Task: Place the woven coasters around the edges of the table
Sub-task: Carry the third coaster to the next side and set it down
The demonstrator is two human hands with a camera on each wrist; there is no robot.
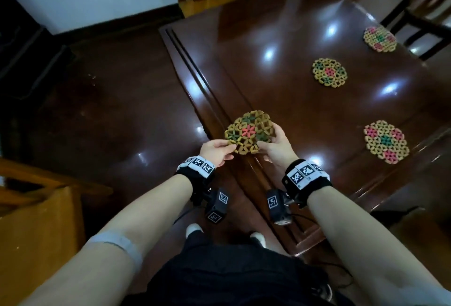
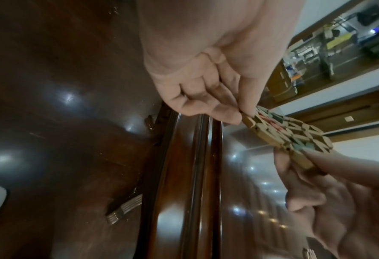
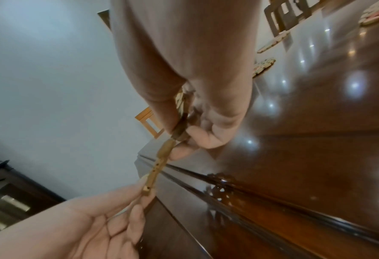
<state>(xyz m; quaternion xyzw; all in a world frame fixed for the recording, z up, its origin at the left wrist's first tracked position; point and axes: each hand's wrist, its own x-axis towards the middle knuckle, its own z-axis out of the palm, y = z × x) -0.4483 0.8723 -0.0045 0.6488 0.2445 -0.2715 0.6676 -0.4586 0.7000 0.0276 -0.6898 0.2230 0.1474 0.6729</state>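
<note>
Fingers [image 1: 225, 146] pinch coaster [image 1: 249, 131] over glossy table [image 1: 280, 100] edge.

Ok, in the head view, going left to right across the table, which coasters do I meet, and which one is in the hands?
Held coaster, pinched by the left hand and right hand over the table edge → middle coaster → far coaster and near coaster, about level with each other at the right.
</note>
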